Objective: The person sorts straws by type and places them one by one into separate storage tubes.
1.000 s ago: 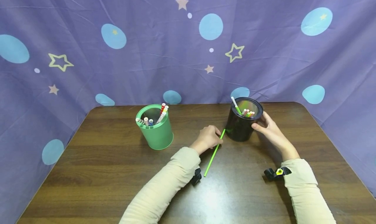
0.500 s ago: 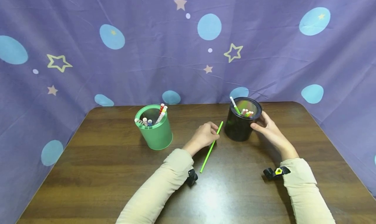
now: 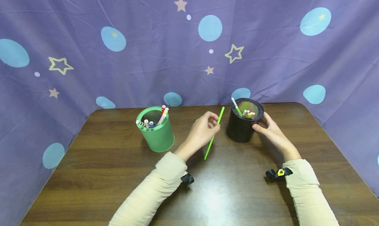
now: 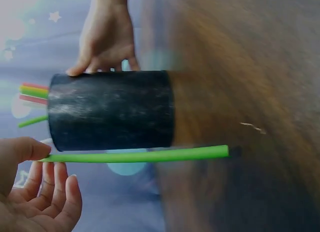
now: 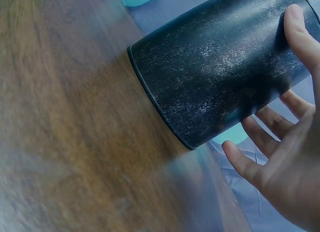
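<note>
My left hand (image 3: 201, 130) pinches a plain bright green straw (image 4: 145, 156) between thumb and finger near one end. The straw slants, its lower end lifted just above the table. Beside it stands a black can (image 3: 240, 130), upright, with several coloured straws (image 3: 248, 114) in it and one white-and-green straw (image 3: 237, 107) leaning on its rim. My right hand (image 3: 273, 134) holds the can from the right, thumb on the near side and fingers round the back, as the right wrist view shows. Part of the fingers is hidden behind the can.
A green can (image 3: 159, 138) with several patterned paper straws (image 3: 163, 117) stands to the left of my left hand. Under everything is a brown wooden table (image 3: 97, 173). A purple curtain (image 3: 148, 71) with stars and dots hangs behind its back edge.
The left hand has raised the green straw off the table and moved it away from me and slightly left. The right hand and the black can stay in place.
</note>
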The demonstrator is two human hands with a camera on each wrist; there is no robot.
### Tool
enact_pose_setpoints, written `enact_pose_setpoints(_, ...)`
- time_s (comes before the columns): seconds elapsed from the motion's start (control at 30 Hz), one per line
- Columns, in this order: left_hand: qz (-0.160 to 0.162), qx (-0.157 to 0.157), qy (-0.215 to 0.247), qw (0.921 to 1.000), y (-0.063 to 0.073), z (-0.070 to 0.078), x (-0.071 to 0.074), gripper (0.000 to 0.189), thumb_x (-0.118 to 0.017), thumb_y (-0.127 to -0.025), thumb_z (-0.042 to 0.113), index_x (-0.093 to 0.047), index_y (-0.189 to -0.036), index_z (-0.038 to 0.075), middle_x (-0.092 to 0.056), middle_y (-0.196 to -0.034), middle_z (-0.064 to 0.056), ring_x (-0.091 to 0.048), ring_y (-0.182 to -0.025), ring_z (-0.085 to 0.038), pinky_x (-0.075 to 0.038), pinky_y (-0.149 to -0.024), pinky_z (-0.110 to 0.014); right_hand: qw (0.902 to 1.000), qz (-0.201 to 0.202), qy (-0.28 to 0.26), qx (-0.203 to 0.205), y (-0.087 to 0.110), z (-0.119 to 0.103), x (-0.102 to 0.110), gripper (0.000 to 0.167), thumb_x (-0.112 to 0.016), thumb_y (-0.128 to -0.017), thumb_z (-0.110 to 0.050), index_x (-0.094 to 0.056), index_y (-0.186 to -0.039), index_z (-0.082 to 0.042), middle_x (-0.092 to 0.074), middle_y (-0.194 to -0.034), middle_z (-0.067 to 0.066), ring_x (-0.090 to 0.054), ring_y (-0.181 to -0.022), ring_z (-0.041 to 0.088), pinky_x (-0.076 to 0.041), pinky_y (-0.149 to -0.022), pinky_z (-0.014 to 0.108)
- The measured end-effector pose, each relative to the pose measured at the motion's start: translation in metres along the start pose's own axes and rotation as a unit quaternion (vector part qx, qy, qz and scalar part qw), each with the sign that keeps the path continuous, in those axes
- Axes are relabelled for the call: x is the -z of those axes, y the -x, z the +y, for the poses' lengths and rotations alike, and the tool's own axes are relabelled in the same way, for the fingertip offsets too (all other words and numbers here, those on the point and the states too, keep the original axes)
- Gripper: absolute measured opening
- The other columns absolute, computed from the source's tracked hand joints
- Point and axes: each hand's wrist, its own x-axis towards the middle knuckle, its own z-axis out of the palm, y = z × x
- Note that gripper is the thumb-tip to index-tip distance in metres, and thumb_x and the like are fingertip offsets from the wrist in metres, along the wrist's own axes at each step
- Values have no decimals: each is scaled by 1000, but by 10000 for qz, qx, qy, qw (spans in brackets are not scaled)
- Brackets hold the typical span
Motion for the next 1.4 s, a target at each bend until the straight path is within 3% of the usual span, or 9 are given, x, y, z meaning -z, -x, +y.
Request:
enact_pose_setpoints(0.27,350,-396,628,9966,0,16,10,16,-69,-93,12,-61,-105,4,-63,-91,-4,-60,-80,-14,-49,-78,-28,10000,6,-16,13,-1,1,0,68,-61,-98,-10,-23,-154,-2,-37,-150,23,-34,-136,37,-36,-95,12)
enact_pose_setpoints(0.47,700,-630,1234,9879,2,29,18,17,-67,-95,14,-61,-107,3,-65,-96,-5,-62,-87,-14,-52,-75,-25,10000,12,-2,14,-1,1,0,69,-61,-98,-11,-23,-154,-2,-37,-150,24,-34,-137,37,-37,-94,11)
enact_pose_setpoints(0.83,1488,-1495,2020,9564,6,48,24,17,-61,-99,11,-59,-112,1,-66,-109,-11,-68,-93,-18,-55,-80,-30,10000,20,-23,66,-1,2,0,67,-61,-98,-10,-25,-154,-2,-39,-149,23,-38,-133,26,-37,-94,11)
enact_pose_setpoints(1.1,1730,-2102,2484,9296,9,54,21,16,-59,-99,5,-57,-112,-5,-65,-108,-17,-68,-98,-25,-55,-86,-34,9999,13,-41,94,-1,3,-1,68,-61,-98,-10,-24,-154,-2,-37,-150,23,-36,-135,32,-36,-95,11)
enact_pose_setpoints(1.2,1723,-2224,2479,9270,9,53,17,15,-59,-98,3,-57,-111,-5,-65,-108,-18,-68,-99,-24,-55,-87,-33,10000,18,-40,88,-1,3,-1,68,-61,-98,-10,-24,-154,-2,-38,-150,23,-35,-135,32,-37,-94,11)
enact_pose_setpoints(1.4,1734,-2308,2306,9292,8,49,4,13,-60,-97,2,-60,-109,-4,-67,-106,-16,-67,-99,-19,-54,-89,-31,10000,12,-52,79,-1,2,-1,68,-61,-98,-9,-23,-154,-1,-37,-150,24,-34,-137,36,-36,-94,10)
